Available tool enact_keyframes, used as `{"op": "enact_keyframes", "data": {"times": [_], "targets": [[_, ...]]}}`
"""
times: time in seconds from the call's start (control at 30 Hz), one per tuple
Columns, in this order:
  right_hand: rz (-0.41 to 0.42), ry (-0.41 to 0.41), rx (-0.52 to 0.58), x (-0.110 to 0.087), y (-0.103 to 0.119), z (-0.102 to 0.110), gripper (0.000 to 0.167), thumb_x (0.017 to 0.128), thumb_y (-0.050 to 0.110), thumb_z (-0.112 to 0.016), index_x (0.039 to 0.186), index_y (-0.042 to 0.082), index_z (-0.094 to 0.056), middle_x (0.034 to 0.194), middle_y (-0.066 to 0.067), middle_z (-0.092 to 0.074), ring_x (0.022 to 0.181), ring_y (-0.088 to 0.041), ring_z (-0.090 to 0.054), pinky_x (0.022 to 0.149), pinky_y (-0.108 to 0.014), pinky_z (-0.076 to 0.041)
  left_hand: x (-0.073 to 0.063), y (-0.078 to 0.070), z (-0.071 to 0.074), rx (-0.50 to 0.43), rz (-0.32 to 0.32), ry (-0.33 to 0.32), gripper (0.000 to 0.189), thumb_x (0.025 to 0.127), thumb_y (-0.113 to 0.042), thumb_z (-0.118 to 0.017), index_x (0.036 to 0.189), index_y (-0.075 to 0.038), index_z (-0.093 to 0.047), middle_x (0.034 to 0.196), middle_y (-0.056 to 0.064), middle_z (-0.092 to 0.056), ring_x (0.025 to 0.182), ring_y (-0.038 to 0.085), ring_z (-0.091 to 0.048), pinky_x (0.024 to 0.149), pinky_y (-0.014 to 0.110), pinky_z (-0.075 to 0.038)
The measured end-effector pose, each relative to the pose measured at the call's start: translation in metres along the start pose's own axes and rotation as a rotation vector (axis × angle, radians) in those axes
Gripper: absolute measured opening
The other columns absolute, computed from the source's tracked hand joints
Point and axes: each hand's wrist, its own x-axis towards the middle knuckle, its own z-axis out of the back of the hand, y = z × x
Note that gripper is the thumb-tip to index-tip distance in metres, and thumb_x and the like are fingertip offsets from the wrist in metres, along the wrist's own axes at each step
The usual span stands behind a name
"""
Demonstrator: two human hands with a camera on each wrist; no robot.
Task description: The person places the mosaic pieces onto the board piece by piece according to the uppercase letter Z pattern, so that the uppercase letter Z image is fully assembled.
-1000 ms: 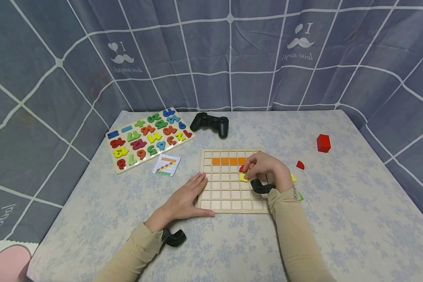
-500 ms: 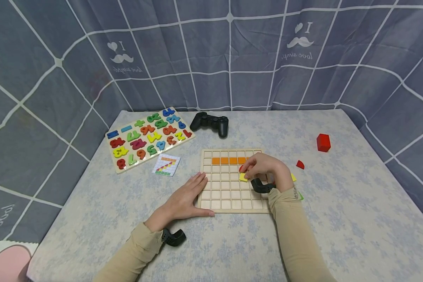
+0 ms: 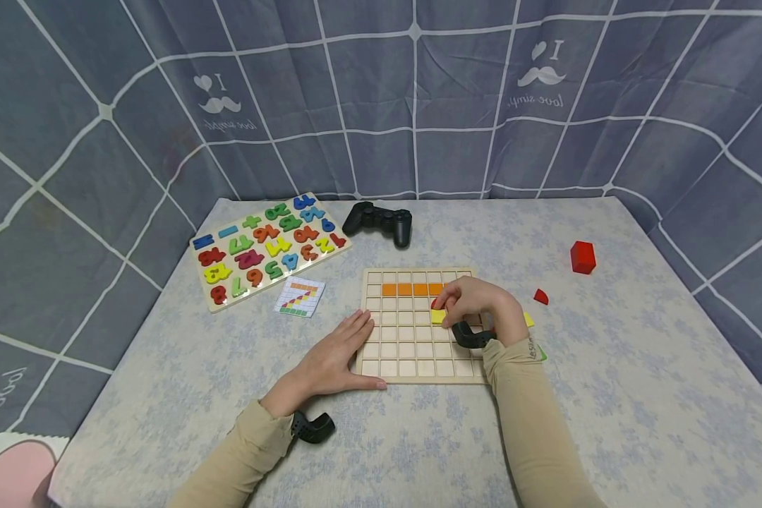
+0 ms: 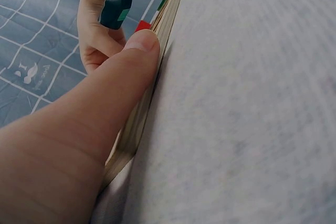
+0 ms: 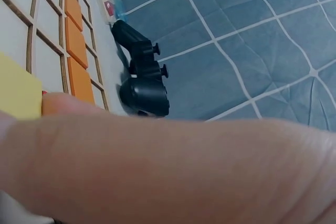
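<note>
A square wooden grid board (image 3: 398, 351) lies on the table. My left hand (image 3: 327, 360) lies flat over its left edge, fingers spread, the thumb (image 4: 142, 45) along the front edge in the left wrist view. Over the board's right half, my right hand (image 3: 476, 296) pinches a yellow square tile (image 3: 438, 317) by its right side; the tile (image 5: 18, 90) looms large in the right wrist view. A red piece (image 3: 434, 303) sits just behind it, partly hidden by the fingers. Orange tiles (image 3: 404, 290) form a row near the board's far side.
A pattern card (image 3: 300, 296) lies left of the board, with a number puzzle (image 3: 269, 250) behind it. A black game controller (image 3: 381, 222) stands at the back. To the right are a red block (image 3: 583, 258), a red quarter-round piece (image 3: 541, 297) and a yellow piece (image 3: 529, 320).
The yellow tile has shifted slightly toward the far side of the board, and the right hand's fingertips have moved a little with it. The left hand has stayed put.
</note>
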Motion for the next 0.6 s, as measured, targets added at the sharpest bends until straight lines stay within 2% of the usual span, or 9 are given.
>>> {"op": "enact_keyframes", "data": {"times": [0.3, 0.6], "targets": [[-0.004, -0.007, -0.009, 0.0011, -0.0023, 0.0011, 0.032, 0.078, -0.002, -0.073, 0.108, -0.002, -0.063, 0.061, -0.002, -0.049, 0.050, -0.017, -0.036, 0.047, -0.026, -0.034, -0.0001, -0.0001, 0.0008, -0.002, 0.007, 0.008, 0.109, 0.074, -0.068, -0.064, 0.148, 0.000, -0.023, 0.155, 0.014, -0.016, 0.143, 0.022, -0.009, 0.117, 0.030, -0.011], [-0.024, -0.044, -0.014, 0.0018, 0.0000, -0.0015, 0.028, 0.077, -0.001, -0.073, 0.104, -0.001, -0.066, 0.060, -0.002, -0.047, 0.049, -0.017, -0.036, 0.048, -0.027, -0.037, -0.0003, 0.0002, 0.0012, -0.012, 0.007, 0.009, 0.109, 0.074, -0.068, -0.064, 0.148, -0.001, -0.022, 0.155, 0.014, -0.015, 0.143, 0.021, -0.008, 0.117, 0.028, -0.010]]}}
